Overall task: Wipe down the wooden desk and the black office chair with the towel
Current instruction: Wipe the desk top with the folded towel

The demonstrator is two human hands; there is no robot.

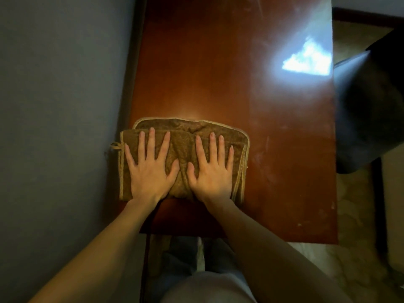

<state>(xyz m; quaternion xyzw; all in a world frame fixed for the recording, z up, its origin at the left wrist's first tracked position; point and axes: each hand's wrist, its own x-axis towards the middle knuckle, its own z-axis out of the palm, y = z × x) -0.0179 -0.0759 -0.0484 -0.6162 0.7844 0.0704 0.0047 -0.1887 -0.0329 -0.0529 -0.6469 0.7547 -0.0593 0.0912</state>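
A folded brown towel (182,147) with a pale trim lies on the near left part of the reddish wooden desk (218,79). My left hand (148,169) presses flat on the towel's left half, fingers spread. My right hand (211,169) presses flat on its right half, fingers spread too. The towel's left edge, with a small loop, hangs slightly past the desk's left side. The black office chair (369,110) stands to the right of the desk, only partly in view.
A grey wall (61,106) runs close along the desk's left side. A bright window reflection (306,60) glares on the far right of the desktop. Pale dusty smears mark the desk's right side. Patterned floor (358,215) shows to the right.
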